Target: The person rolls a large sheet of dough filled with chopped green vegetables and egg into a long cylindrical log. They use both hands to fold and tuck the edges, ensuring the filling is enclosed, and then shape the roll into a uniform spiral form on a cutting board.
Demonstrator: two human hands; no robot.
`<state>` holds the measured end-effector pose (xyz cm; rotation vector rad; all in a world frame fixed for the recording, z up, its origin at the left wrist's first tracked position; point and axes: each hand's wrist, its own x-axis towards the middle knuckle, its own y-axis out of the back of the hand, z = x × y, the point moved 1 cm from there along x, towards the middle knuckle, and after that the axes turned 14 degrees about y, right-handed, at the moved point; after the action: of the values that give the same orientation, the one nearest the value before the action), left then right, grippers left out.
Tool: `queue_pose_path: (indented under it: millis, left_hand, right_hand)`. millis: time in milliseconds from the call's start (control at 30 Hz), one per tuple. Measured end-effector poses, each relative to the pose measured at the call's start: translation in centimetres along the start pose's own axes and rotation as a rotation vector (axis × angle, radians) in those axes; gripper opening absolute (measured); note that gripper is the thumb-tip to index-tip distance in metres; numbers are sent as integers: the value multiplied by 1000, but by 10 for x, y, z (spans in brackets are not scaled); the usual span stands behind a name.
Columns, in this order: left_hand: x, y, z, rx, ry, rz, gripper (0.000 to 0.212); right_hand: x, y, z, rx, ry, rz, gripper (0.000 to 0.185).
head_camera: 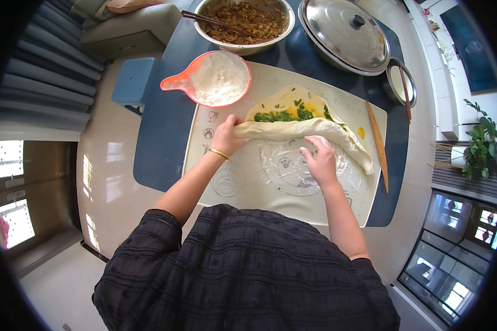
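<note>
A sheet of dough (290, 95) lies on a pale silicone mat (248, 182), its near side folded over into a long roll (290, 129). Chopped green scallions (302, 112) and yellow egg or oil show on the flat part behind the roll. My left hand (228, 136), with a gold bangle at the wrist, pinches the roll's left end. My right hand (321, 159) is at the near side of the roll, thumb and fingers apart; whether its fingertips touch the dough is unclear. The roll's right end bends toward me.
A red scoop of flour (219, 78) overlaps the mat's far left corner. Behind stand a metal bowl of filling (244, 22) with chopsticks, a lidded pan (348, 33) and a small bowl (397, 80). A tapered wooden rolling pin (377, 147) lies along the mat's right edge.
</note>
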<state>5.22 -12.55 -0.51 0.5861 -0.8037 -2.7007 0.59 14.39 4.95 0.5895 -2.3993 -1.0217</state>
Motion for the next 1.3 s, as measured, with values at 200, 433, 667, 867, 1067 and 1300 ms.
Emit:
queue_pose_path:
  millis: [200,433,667,867,1067,1300]
  left_hand:
    - [-18,14,5,-86,-213,62,52]
    - [-19,3,-24,-96,-409,145,62]
    - [-34,-2,-37,-490,-20,-1,65]
    - [-42,5,-20,-453,86,-35,62]
    - [-36,8,-13,-409,112,-4,64]
    - [-28,23,-22,-405,1,127,74]
  right_hand:
    - [41,-53,-42,56,231,-64,33]
    - [100,-85,-47,-71,549,-439,45]
    - [106,-95,-48,-243,591,-686,21]
    - [101,-84,-50,-77,596,-668,20]
    - [104,-90,-52,19,566,-629,18]
    - [111,-99,-44,124,475,-544,13]
